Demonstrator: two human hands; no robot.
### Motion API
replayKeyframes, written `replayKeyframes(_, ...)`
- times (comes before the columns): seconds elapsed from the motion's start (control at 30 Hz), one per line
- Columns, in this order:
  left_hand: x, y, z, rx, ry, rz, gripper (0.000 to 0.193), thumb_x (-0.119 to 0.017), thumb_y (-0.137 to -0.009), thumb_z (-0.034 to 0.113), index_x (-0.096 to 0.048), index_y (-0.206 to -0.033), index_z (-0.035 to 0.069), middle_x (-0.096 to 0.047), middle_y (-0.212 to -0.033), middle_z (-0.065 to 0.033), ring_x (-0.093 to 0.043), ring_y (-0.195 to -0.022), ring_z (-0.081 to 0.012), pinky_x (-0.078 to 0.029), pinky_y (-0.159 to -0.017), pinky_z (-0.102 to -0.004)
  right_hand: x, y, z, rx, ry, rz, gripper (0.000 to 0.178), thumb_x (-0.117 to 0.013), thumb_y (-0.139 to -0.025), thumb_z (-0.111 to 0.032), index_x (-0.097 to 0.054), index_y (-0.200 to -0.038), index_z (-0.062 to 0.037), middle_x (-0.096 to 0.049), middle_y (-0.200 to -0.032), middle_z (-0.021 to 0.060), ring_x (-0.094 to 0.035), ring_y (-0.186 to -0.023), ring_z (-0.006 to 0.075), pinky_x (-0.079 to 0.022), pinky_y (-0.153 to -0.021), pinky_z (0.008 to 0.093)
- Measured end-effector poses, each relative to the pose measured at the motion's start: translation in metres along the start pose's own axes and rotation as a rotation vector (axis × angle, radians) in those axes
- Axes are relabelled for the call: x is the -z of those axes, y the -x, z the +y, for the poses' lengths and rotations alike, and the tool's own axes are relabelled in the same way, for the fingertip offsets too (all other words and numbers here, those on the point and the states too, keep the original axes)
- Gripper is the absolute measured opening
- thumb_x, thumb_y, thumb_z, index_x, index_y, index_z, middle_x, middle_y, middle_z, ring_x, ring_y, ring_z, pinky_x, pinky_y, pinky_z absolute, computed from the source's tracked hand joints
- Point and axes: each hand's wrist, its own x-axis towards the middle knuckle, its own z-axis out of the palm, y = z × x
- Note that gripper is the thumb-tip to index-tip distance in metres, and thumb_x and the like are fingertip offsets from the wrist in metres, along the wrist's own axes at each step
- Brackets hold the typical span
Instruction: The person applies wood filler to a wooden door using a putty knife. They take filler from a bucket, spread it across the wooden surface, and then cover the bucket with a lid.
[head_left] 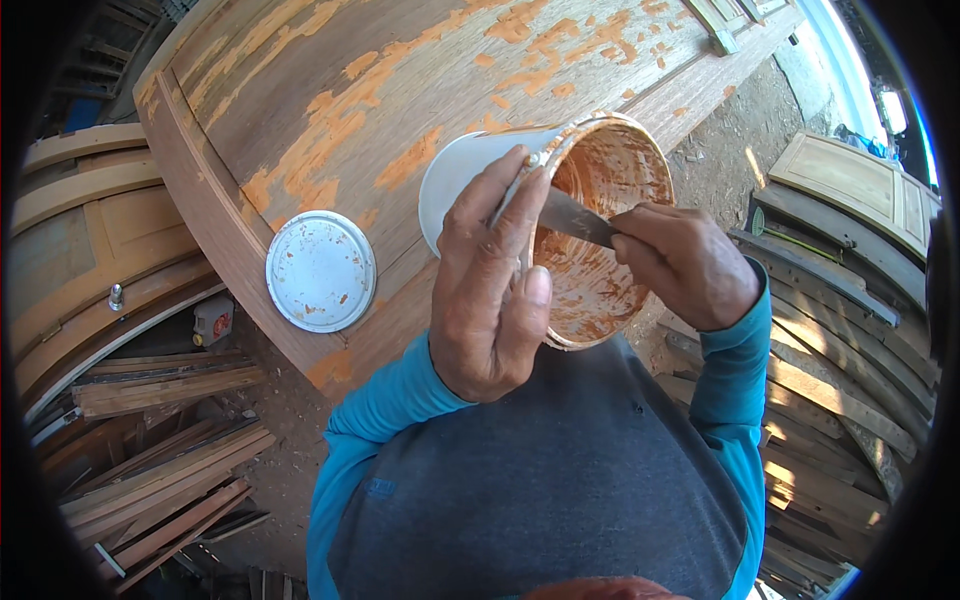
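A white plastic bucket [600, 320] is tilted with its mouth toward me, its inner wall smeared with orange-brown filler paste. My left hand [480, 290] is closed on the left side of its rim, fingers along the outside and thumb near the opening. A thin grey edge shows between those fingers; I cannot make out what it belongs to. My right hand [690, 260] grips a putty knife, its handle hidden in the fist. The flat metal blade [573, 217] points left across the bucket's mouth, close to my left fingertips.
Beneath the bucket lies a large wooden door panel [330, 110] with orange filler patches. A round white lid [320, 270], spotted with filler, rests near its left edge. Stacked boards [830, 330] stand at right; wooden panels [90, 240] and loose planks [170, 470] are at left.
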Motion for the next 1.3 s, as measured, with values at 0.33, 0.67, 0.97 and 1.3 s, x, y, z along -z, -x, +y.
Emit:
replayKeyframes(0.33, 0.004, -0.004, -0.014, 0.078, 0.002, 0.124, 0.057, -0.044, -0.097, 0.008, -0.044, -0.152, -0.009, -0.041, -0.154, -0.0317, -0.042, -0.146, -0.042, -0.039, -0.12, -0.0512, 0.004, 0.022, 0.017, -0.135, -0.484, 0.262, 0.03, -0.067, -0.101, -0.016, -0.07, -0.119, 0.0072, -0.07, -0.084, 0.0078, -0.067, -0.069, 0.014, -0.054, -0.062, 0.0301)
replayKeyframes(0.67, 0.02, 0.004, -0.023, 0.391, 0.111, 0.577, 0.051, -0.041, -0.1, 0.003, -0.046, -0.15, -0.007, -0.051, -0.153, -0.0247, -0.05, -0.143, -0.0329, -0.043, -0.119, -0.0455, 0.025, -0.007, 0.136, -0.001, -0.991, 0.491, 0.044, -0.054, -0.098, -0.004, -0.055, -0.141, 0.0061, -0.07, -0.101, 0.0129, -0.067, -0.079, 0.0167, -0.054, -0.069, 0.0301)
replayKeyframes(0.97, 0.009, 0.019, -0.024, 0.54, 0.153, 0.955, 0.057, -0.044, -0.099, 0.008, -0.039, -0.153, -0.008, -0.049, -0.153, -0.0268, -0.053, -0.139, -0.0352, -0.041, -0.119, -0.0481, 0.086, -0.119, 0.303, -0.177, -0.647, 0.372, 0.049, -0.052, -0.099, -0.007, -0.054, -0.147, 0.004, -0.071, -0.102, 0.0103, -0.066, -0.081, 0.0163, -0.055, -0.074, 0.0324)
replayKeyframes(1.3, -0.001, 0.015, -0.033, 0.535, 0.007, 1.063, 0.061, -0.047, -0.096, 0.021, -0.043, -0.153, -0.003, -0.05, -0.153, -0.0227, -0.054, -0.138, -0.0331, -0.042, -0.118, -0.0483, 0.094, -0.193, 0.331, -0.001, 0.646, 0.272, 0.04, -0.059, -0.1, -0.014, -0.066, -0.139, -0.0189, -0.065, -0.092, 0.0152, -0.069, -0.088, 0.037, -0.055, -0.079, 0.0489)
